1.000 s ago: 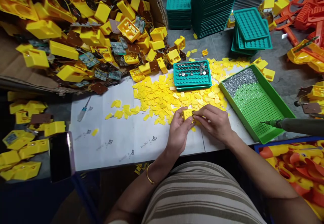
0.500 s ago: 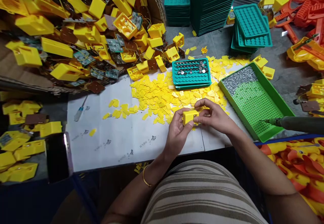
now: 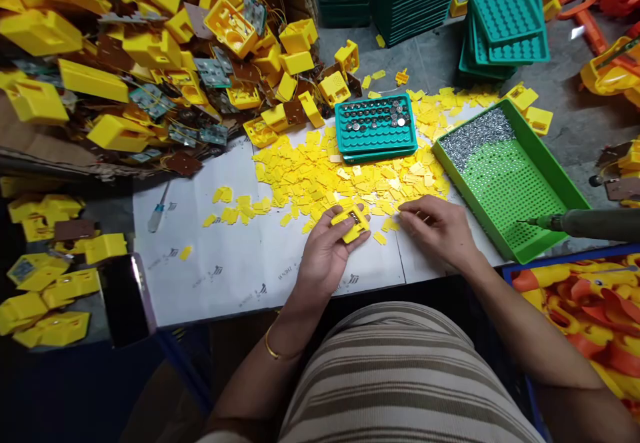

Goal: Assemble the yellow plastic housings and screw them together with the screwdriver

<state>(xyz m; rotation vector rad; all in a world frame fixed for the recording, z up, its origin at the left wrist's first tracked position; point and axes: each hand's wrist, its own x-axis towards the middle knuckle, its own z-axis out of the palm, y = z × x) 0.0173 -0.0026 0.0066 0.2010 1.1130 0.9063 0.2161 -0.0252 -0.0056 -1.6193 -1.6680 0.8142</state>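
Observation:
My left hand (image 3: 327,246) is closed around a small yellow plastic housing (image 3: 351,224), its recessed compartment turned up towards me and small metal parts showing inside. To its right, my right hand (image 3: 440,229) is low over the white work surface with fingers curled and tips close together. Whether a small piece is between those tips I cannot make out. Just beyond both hands spreads a pile of thin yellow plastic covers (image 3: 300,176). A teal tray (image 3: 373,143) holding rows of button cells (image 3: 370,123) rests on that pile.
A green tray (image 3: 545,176) with many small screws (image 3: 475,136) stands at right, an electric screwdriver (image 3: 595,224) over it. A cardboard box (image 3: 65,156) of yellow housings fills the upper left. Teal tray stacks (image 3: 417,3) stand behind. A phone (image 3: 125,299) and small screwdriver (image 3: 159,211) lie left.
My left hand has turned the housing so its compartment faces up and moved it slightly left. My right hand has let go of it and moved right. The view has shifted slightly.

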